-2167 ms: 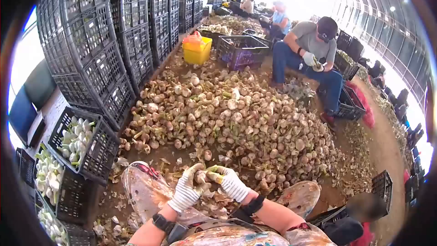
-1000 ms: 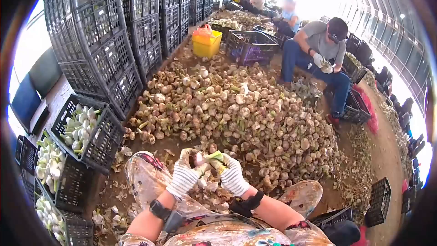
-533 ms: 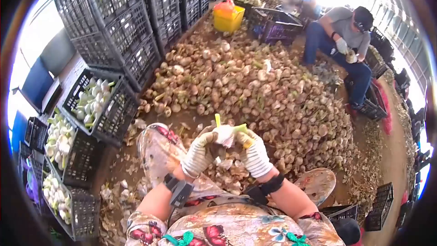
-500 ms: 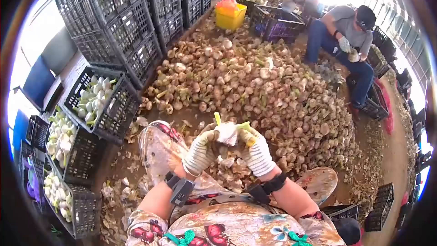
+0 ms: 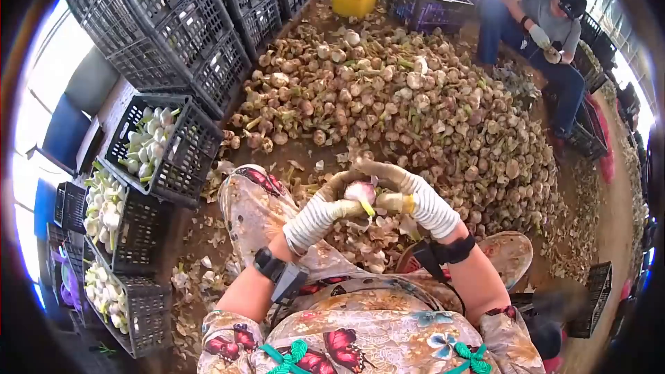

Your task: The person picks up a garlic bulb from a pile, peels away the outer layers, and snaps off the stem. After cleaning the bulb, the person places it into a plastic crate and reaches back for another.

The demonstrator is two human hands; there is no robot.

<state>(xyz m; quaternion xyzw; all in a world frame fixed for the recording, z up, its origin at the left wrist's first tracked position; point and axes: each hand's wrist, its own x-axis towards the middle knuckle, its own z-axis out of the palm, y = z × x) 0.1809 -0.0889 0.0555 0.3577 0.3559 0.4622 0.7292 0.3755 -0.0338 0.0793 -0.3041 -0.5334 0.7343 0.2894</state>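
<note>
Shed with dirt floor; garlic heap [image 5: 415, 111] at 12 o'clock. Gloved left hand [image 5: 325, 209] and right hand [image 5: 415, 197] grasp one garlic bulb [image 5: 361, 192] above the lap. Recommended: firm hold, outer skin stripped cleanly.

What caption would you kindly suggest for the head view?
Gloved left hand and right hand grip a garlic bulb before a garlic heap.

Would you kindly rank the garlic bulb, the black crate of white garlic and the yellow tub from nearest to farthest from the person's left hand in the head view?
1. The garlic bulb: held in the left hand, at centre.
2. The black crate: off to the left, beside the knee.
3. The yellow tub: far ahead, beyond the garlic pile.
</note>
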